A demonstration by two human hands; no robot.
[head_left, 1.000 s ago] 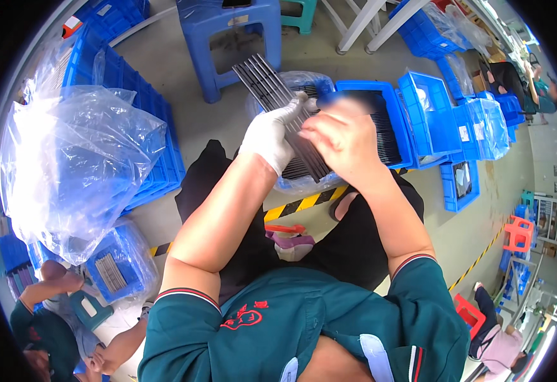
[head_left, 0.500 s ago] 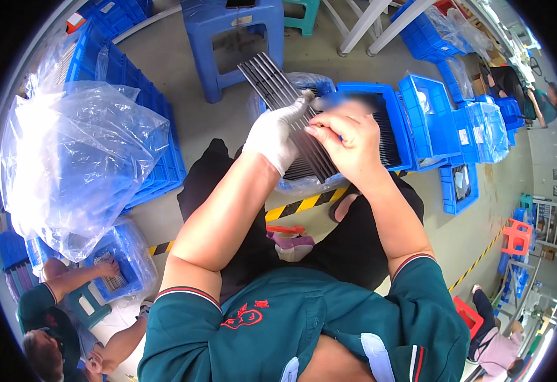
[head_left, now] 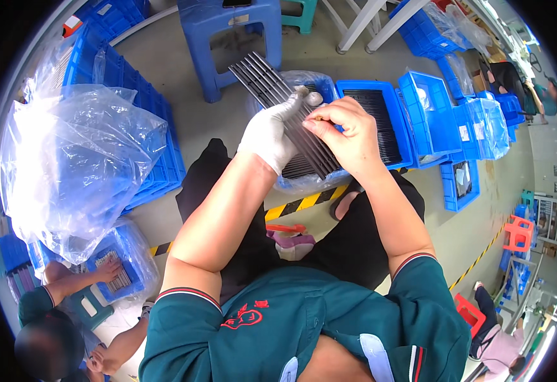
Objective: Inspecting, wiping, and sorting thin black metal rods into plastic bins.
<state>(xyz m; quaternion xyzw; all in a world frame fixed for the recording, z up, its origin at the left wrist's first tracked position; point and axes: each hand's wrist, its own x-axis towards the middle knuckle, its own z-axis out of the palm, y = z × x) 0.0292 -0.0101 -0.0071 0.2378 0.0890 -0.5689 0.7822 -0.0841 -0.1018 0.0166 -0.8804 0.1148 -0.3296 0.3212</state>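
My left hand (head_left: 271, 132), in a white glove, grips a bundle of long dark grey rods (head_left: 265, 83) that slants up to the left. My bare right hand (head_left: 347, 135) rests on the lower part of the same bundle, with thumb and forefinger pinching at one rod near the gloved fingertips. Under both hands sits a blue bin lined with clear plastic (head_left: 304, 181) that holds more dark rods.
A blue tray of dark rods (head_left: 390, 108) lies right of my hands, with more blue bins (head_left: 466, 127) beyond. A blue stool (head_left: 230, 38) stands ahead. Big clear plastic bags (head_left: 74, 165) cover stacked blue crates at left. Another person (head_left: 68, 305) crouches at lower left over a small bin.
My right hand has slid a little to the right along the bundle. The person at lower left has moved a hand onto the small bin.
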